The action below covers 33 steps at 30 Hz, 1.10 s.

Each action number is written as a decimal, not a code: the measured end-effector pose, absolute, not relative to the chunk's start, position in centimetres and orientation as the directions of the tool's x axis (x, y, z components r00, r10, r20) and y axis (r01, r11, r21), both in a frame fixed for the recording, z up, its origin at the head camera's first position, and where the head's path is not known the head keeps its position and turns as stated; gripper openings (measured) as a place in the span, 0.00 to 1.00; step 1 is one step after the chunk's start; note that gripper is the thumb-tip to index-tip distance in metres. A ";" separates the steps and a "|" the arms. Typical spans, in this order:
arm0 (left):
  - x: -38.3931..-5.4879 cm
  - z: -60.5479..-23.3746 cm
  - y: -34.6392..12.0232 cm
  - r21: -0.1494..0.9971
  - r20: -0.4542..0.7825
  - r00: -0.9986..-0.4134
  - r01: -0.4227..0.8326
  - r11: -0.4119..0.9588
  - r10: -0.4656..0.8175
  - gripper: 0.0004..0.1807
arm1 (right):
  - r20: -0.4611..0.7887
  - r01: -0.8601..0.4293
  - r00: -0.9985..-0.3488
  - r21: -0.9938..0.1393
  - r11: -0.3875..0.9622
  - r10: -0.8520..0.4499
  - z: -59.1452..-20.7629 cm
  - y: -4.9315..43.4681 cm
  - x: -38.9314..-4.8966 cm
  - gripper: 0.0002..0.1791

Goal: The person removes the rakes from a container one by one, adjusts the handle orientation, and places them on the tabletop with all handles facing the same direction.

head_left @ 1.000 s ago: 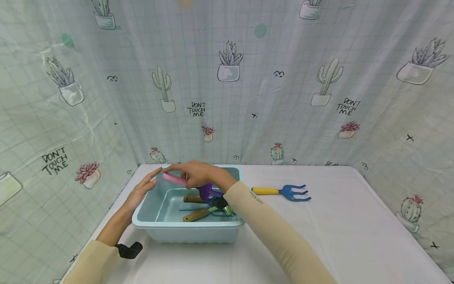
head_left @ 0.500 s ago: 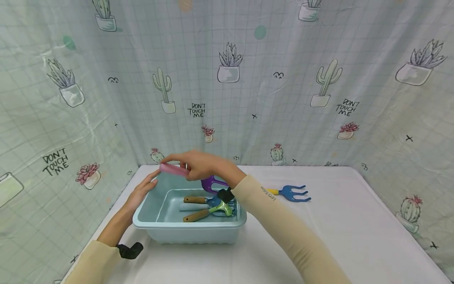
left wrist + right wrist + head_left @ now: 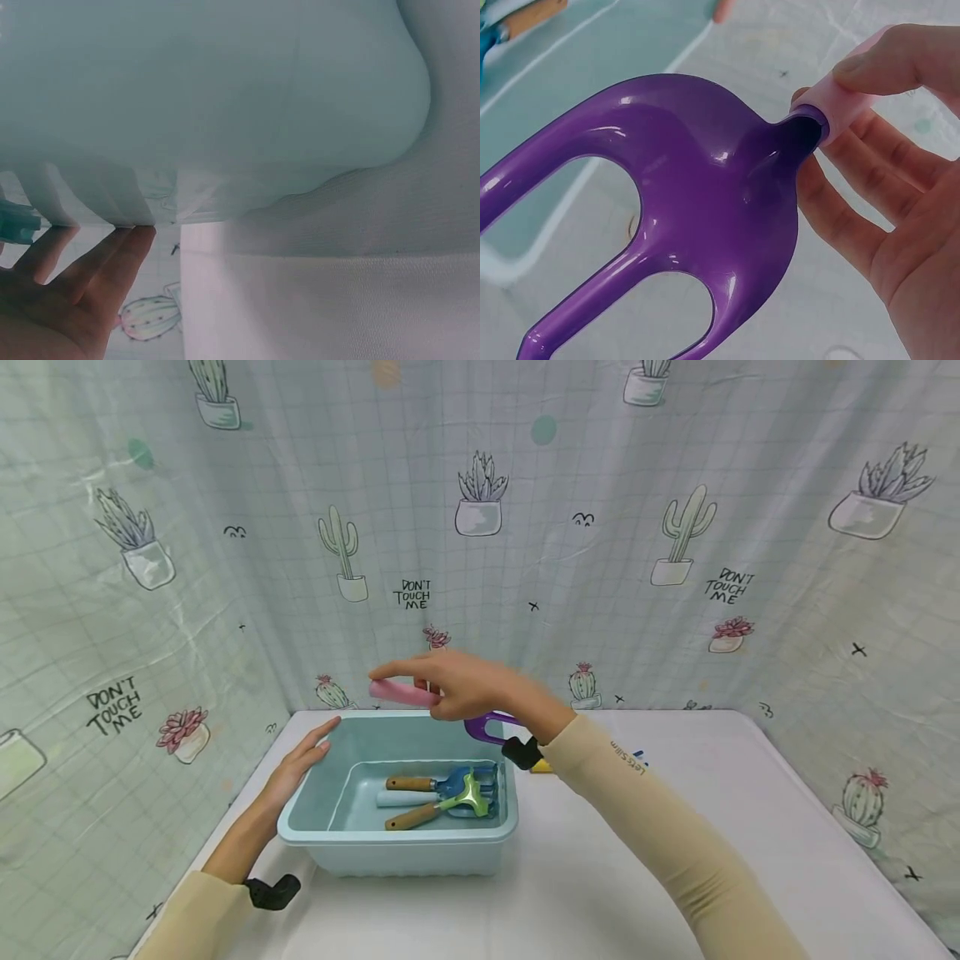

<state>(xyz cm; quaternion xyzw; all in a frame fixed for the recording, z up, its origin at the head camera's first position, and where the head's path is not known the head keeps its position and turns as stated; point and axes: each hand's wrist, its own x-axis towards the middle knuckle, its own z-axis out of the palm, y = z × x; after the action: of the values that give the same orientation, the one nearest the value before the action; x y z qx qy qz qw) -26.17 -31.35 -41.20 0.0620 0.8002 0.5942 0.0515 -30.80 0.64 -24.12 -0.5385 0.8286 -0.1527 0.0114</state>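
Note:
My right hand (image 3: 471, 683) grips the pink handle of a purple hand fork (image 3: 705, 180), raised above the back right of a light blue plastic tub (image 3: 397, 837). In the right wrist view the thumb and fingers close round the handle, and the purple tines point away from the palm. The forearm hides part of the fork head in the head view. With extended fingers my left hand (image 3: 288, 774) touches the tub's left side. Inside the tub lie a green three-pronged hand rake (image 3: 471, 795) with a wooden handle and blue-headed tools, one wooden-handled (image 3: 411, 783), another light-blue-handled (image 3: 405, 798).
On the white table (image 3: 637, 860), right of the tub, lies a blue hand fork with a yellow handle (image 3: 542, 767), mostly hidden behind my right forearm. A curtain (image 3: 480, 577) printed with cactus pots surrounds the table at the back and sides.
My right hand has lifted the purple hand fork up and rightward, out of the tub. The tools beneath now show more fully. My left hand has stayed at the tub's left side.

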 end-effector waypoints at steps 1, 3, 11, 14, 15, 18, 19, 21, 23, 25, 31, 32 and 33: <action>-26.2 -41.2 -31.3 0.956 -0.007 -0.987 0.041 0.289 0.161 0.35 | 0.146 -0.887 -0.425 -0.264 0.379 -0.893 -24.1 1.1 -30.8 0.44; -26.2 -41.3 -31.3 0.957 -0.003 -0.986 0.045 0.285 0.164 0.35 | 0.149 -0.883 -0.436 -0.258 0.391 -0.887 -24.1 2.2 -30.9 0.44; -26.0 -41.5 -31.4 0.963 0.004 -0.986 0.048 0.265 0.164 0.35 | 0.131 -0.836 -0.524 -0.266 0.479 -0.842 -25.2 5.7 -31.7 0.44; -26.0 -41.5 -31.5 0.957 0.002 -0.987 0.049 0.286 0.162 0.35 | 0.122 -0.819 -0.550 -0.273 0.504 -0.826 -26.0 7.1 -32.0 0.44; -26.1 -41.4 -31.5 0.956 0.002 -0.987 0.049 0.290 0.160 0.35 | 0.118 -0.814 -0.556 -0.276 0.511 -0.822 -26.2 7.5 -32.1 0.44; -26.2 -41.4 -31.4 0.956 0.002 -0.987 0.050 0.291 0.162 0.34 | 0.104 -0.796 -0.584 -0.268 0.543 -0.805 -26.9 8.8 -32.2 0.43; -26.2 -41.4 -31.4 0.956 0.004 -0.987 0.051 0.289 0.163 0.34 | 0.101 -0.791 -0.592 -0.266 0.552 -0.800 -27.1 9.2 -32.2 0.43; -26.2 -41.4 -31.3 0.956 0.007 -0.986 0.055 0.289 0.164 0.34 | 0.094 -0.780 -0.605 -0.267 0.566 -0.790 -27.6 10.0 -32.2 0.43; -26.3 -41.3 -31.3 0.955 0.011 -0.986 0.059 0.290 0.165 0.34 | 0.084 -0.766 -0.624 -0.266 0.585 -0.777 -28.0 10.8 -32.2 0.43; -26.3 -41.3 -31.3 0.955 0.015 -0.986 0.063 0.289 0.166 0.34 | 0.081 -0.756 -0.635 -0.267 0.597 -0.768 -28.4 11.5 -32.1 0.43; -26.3 -41.4 -31.3 0.956 0.018 -0.986 0.065 0.287 0.165 0.34 | 0.070 -0.731 -0.664 -0.267 0.628 -0.744 -30.0 14.0 -32.0 0.44; -26.3 -41.4 -31.3 0.957 0.019 -0.986 0.066 0.281 0.167 0.34 | 0.066 -0.727 -0.668 -0.268 0.632 -0.741 -30.4 14.4 -32.0 0.44; -26.2 -41.5 -31.3 0.958 0.018 -0.986 0.065 0.278 0.168 0.34 | 0.063 -0.723 -0.673 -0.267 0.637 -0.737 -30.8 14.7 -32.0 0.44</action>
<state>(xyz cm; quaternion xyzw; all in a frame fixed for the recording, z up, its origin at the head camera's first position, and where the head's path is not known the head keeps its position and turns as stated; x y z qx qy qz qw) -26.23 -31.30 -41.47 0.0729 0.7982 0.5964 0.0430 -32.00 14.75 -30.79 -0.4037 0.9043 -0.1363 0.0258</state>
